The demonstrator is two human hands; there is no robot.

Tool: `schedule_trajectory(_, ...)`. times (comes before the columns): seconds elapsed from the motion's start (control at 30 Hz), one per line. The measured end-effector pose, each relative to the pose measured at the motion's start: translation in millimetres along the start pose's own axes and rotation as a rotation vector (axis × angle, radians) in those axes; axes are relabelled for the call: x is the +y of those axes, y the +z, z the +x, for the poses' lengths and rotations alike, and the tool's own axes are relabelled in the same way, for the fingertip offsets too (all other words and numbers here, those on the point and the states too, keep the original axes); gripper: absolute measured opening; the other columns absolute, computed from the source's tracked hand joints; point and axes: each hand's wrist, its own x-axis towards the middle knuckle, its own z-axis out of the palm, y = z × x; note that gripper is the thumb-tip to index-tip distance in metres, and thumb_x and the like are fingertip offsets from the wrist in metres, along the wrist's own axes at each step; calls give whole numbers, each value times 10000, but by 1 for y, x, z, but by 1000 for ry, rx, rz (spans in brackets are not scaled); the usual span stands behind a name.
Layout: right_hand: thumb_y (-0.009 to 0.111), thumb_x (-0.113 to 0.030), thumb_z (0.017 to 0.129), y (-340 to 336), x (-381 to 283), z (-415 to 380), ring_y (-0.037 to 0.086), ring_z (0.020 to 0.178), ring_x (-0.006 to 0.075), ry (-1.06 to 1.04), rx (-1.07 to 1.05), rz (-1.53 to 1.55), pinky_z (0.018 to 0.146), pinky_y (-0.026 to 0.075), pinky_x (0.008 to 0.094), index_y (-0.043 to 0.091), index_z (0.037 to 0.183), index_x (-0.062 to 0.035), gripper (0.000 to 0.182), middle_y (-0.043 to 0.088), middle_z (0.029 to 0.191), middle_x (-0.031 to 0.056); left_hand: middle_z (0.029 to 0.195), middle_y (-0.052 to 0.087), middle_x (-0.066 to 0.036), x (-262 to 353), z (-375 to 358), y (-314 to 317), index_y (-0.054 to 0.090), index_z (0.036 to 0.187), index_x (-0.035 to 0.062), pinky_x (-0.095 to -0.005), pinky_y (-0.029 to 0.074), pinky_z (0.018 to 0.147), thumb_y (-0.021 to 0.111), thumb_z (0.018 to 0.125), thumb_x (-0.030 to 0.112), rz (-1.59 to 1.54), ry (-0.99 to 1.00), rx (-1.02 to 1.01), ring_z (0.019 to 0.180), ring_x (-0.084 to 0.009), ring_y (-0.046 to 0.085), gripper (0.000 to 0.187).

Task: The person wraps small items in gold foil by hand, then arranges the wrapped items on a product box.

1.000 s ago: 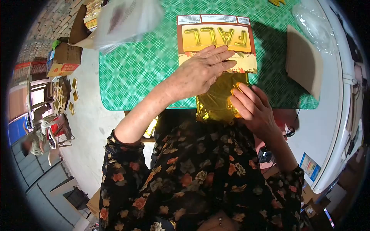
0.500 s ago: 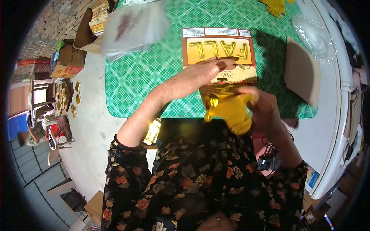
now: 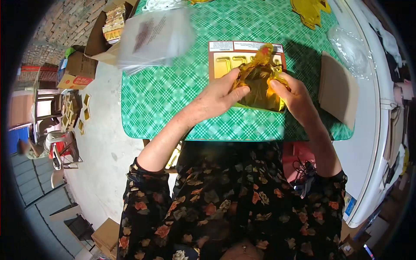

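Crumpled gold foil [image 3: 262,89] is held up between both hands above the green checked table. My left hand [image 3: 221,93] pinches its left side, thumb in front. On its right side, my right hand [image 3: 292,93] grips the foil between thumb and fingers. Behind and under the foil lies a printed card [image 3: 222,65] with large gold letters, upside down from here; its lower part is hidden by the foil and the hands.
Clear plastic sleeves [image 3: 151,39] lie at the table's back left, near an open carton [image 3: 97,39]. More gold foil [image 3: 310,12], clear plastic wrap [image 3: 352,47] and brown cardboard [image 3: 339,89] are on the right. A person [image 3: 35,149] sits at the far left.
Both hands have moved, and the gold foil has risen from the table's front edge to over the card. My left hand has left the card and taken hold of the foil.
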Motion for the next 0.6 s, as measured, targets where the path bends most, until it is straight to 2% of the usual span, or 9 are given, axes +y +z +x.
schedule_trajectory(0.07, 728, -295, 999, -1, -14, -8, 631, 838, 144, -6, -4, -54, 769, 522, 335, 648, 1156, 14, 356, 718, 938, 105, 1221, 668, -93, -5, 2, -1, 493, 1464, -12, -346, 519, 967, 640, 1093, 269, 12, -20, -11, 1090, -159, 605, 488)
schedule_trajectory(0.17, 814, -289, 931, -11, 0, -25, 638, 910, 128, -35, -106, 167, 832, 537, 331, 614, 1257, -8, 475, 723, 1036, 100, 1288, 677, -113, -2, 0, -6, 523, 1458, -13, -339, 516, 1015, 696, 1058, 249, -119, -120, -118, 1147, -164, 623, 508)
schedule_trajectory(0.27, 842, -264, 901, -9, -4, -55, 644, 1046, 117, 29, -48, 154, 922, 536, 323, 593, 1304, -23, 531, 727, 1134, 93, 1401, 662, -111, -1, -6, -7, 559, 1463, 19, -339, 500, 1088, 783, 991, 248, -116, 142, -117, 1246, -176, 625, 570)
schedule_trajectory(0.3, 835, -162, 878, -13, 2, -63, 665, 1196, 185, 110, -96, 51, 1007, 537, 355, 631, 1253, -39, 444, 721, 1223, 113, 1434, 647, -109, 1, -7, -9, 567, 1469, 34, -348, 490, 1110, 800, 969, 239, -96, 151, -163, 1286, -188, 613, 588)
schedule_trajectory(0.37, 826, -108, 848, -9, 9, -66, 661, 1246, 253, -309, -66, -278, 1030, 543, 394, 654, 1206, -51, 401, 719, 1227, 117, 1502, 618, -105, 6, -6, -13, 583, 1481, 65, -366, 472, 1155, 836, 926, 221, -56, 167, -254, 1366, -214, 588, 629)
schedule_trajectory(0.4, 822, -81, 834, -5, 10, -68, 660, 1271, 287, -518, -49, -443, 1041, 546, 414, 665, 1182, -57, 383, 718, 1229, 120, 1482, 621, -151, 5, -5, -13, 548, 1496, 42, -405, 488, 1144, 874, 863, 318, 82, 266, -260, 1353, -281, 612, 764)
schedule_trajectory(0.43, 793, -24, 791, 2, 8, -73, 650, 1252, 368, -536, -19, -443, 1048, 551, 467, 681, 1123, -60, 352, 711, 1214, 124, 1509, 598, -162, 7, -5, -14, 534, 1516, 53, -422, 463, 1169, 869, 860, 349, 129, 313, -276, 1397, -299, 573, 794)
schedule_trajectory(0.47, 784, -28, 794, 6, 11, -77, 654, 1247, 363, -577, 10, -457, 1050, 549, 467, 680, 1123, -59, 346, 711, 1209, 122, 1536, 575, -172, 12, -7, -16, 520, 1535, 63, -439, 438, 1195, 864, 857, 380, 176, 358, -292, 1441, -316, 535, 824)
schedule_trajectory(0.6, 739, -41, 824, 13, 15, -83, 653, 1228, 356, -680, 56, -532, 1046, 551, 462, 665, 1142, -30, 327, 695, 1225, 129, 1573, 535, -200, 20, -13, -28, 495, 1566, 73, -450, 381, 1238, 785, 926, 421, -20, 328, -261, 1519, -350, 434, 785)
